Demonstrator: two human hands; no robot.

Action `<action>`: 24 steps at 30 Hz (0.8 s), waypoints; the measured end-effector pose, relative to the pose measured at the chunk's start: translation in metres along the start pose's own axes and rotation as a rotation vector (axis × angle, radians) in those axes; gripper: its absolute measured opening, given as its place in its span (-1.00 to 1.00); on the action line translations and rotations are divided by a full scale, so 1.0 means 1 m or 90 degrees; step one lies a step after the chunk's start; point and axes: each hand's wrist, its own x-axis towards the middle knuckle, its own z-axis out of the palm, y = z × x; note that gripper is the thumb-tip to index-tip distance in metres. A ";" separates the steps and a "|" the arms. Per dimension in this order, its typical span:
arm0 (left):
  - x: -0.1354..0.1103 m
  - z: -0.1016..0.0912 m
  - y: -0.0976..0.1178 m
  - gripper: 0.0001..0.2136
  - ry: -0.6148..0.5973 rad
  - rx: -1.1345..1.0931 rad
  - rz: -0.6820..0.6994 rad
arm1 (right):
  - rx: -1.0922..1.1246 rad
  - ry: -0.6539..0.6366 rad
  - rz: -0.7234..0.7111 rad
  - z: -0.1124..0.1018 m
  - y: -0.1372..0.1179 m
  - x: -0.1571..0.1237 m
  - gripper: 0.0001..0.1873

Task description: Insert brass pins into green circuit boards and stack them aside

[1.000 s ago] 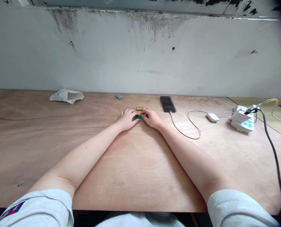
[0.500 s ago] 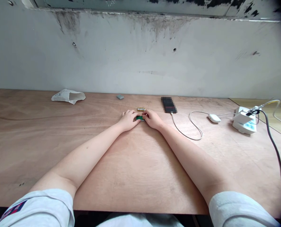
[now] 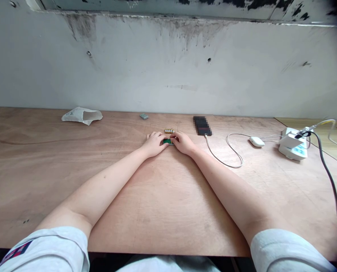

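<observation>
A small green flat piece with a pale lower edge [image 3: 166,141] lies on the table between my hands. My left hand [image 3: 155,144] is closed on its left end, thumb and fingers against it. My right hand [image 3: 182,141] is at its right end, fingertips pinched together; they hide that end and whatever may be between them. Just behind the green piece is a short row of several small cylinders with gold and white bands [image 3: 169,131], which look like batteries.
A small grey-green flat block [image 3: 144,116] lies farther back. At the left is a crumpled white bag [image 3: 78,115]. Right of my hands lie a blurred dark phone-like device [image 3: 202,125], its white cable [image 3: 228,165], a white puck-shaped object [image 3: 256,141] and a white power strip [image 3: 293,149].
Both hands stay nearly in place. The right fingertips shift very slightly at the green piece's right end, and the gold spot beside them shows less.
</observation>
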 end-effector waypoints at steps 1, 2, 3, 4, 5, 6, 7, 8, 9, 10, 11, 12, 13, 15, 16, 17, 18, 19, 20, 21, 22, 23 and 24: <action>0.000 0.000 0.000 -0.70 0.001 -0.001 0.001 | 0.000 -0.001 0.001 0.000 0.000 0.000 -0.86; 0.000 0.000 0.000 -0.70 0.001 -0.002 0.002 | 0.000 -0.001 0.001 0.000 0.000 0.000 -0.85; 0.000 0.000 0.000 -0.70 0.001 -0.003 0.002 | 0.001 -0.001 0.000 -0.001 -0.001 0.000 -0.84; 0.000 0.000 0.000 -0.70 0.000 -0.003 0.002 | 0.002 0.000 -0.002 -0.001 -0.001 0.000 -0.84; 0.000 -0.001 0.000 -0.70 0.000 -0.002 0.000 | 0.004 0.001 -0.003 -0.001 -0.001 0.000 -0.84; -0.001 -0.001 0.000 -0.70 -0.001 0.000 -0.003 | 0.007 0.001 -0.004 -0.001 -0.002 0.000 -0.84; -0.001 -0.001 0.001 -0.71 -0.002 0.002 -0.007 | 0.011 0.000 -0.003 -0.002 -0.002 0.000 -0.84; -0.001 -0.001 0.001 -0.71 -0.003 0.005 -0.012 | 0.015 -0.001 0.001 -0.002 -0.003 0.000 -0.85; -0.001 -0.001 0.001 -0.71 -0.005 0.007 -0.015 | 0.019 -0.002 0.005 -0.002 -0.003 0.000 -0.85; -0.001 -0.002 0.002 -0.71 -0.006 0.007 -0.018 | 0.022 -0.005 0.010 -0.003 -0.003 0.000 -0.85; -0.001 -0.002 0.002 -0.71 -0.007 0.007 -0.020 | 0.026 -0.007 0.013 -0.003 -0.004 0.000 -0.85; -0.001 -0.002 0.002 -0.71 -0.007 0.006 -0.021 | 0.029 -0.008 0.016 -0.004 -0.004 0.000 -0.85; -0.001 -0.002 0.002 -0.71 -0.006 0.006 -0.021 | 0.031 -0.010 0.018 -0.005 -0.005 0.001 -0.85; -0.001 -0.002 0.002 -0.71 -0.005 0.007 -0.022 | 0.033 -0.014 0.021 -0.006 -0.006 0.001 -0.85; -0.001 -0.002 0.002 -0.71 -0.005 0.008 -0.022 | 0.032 -0.016 0.022 -0.006 -0.007 0.001 -0.85; -0.001 -0.002 0.002 -0.71 -0.006 0.009 -0.022 | 0.030 -0.018 0.023 -0.007 -0.007 0.001 -0.85; -0.001 -0.002 0.003 -0.71 -0.007 0.009 -0.022 | 0.027 -0.021 0.023 -0.007 -0.008 0.000 -0.85; -0.001 -0.002 0.003 -0.71 -0.008 0.009 -0.023 | 0.023 -0.022 0.021 -0.008 -0.008 0.000 -0.85; -0.001 -0.003 0.003 -0.71 -0.009 0.008 -0.024 | 0.019 -0.023 0.019 -0.008 -0.009 0.000 -0.85; -0.001 -0.003 0.003 -0.71 -0.009 0.007 -0.023 | 0.015 -0.024 0.014 -0.008 -0.009 0.000 -0.84; -0.001 -0.003 0.003 -0.71 -0.009 0.006 -0.022 | 0.009 -0.023 0.008 -0.009 -0.009 0.000 -0.84; -0.001 -0.003 0.003 -0.71 -0.008 0.006 -0.021 | 0.003 -0.023 0.002 -0.009 -0.009 0.000 -0.83; -0.001 -0.003 0.003 -0.71 -0.009 0.006 -0.021 | -0.004 -0.025 -0.007 -0.010 -0.008 0.000 -0.82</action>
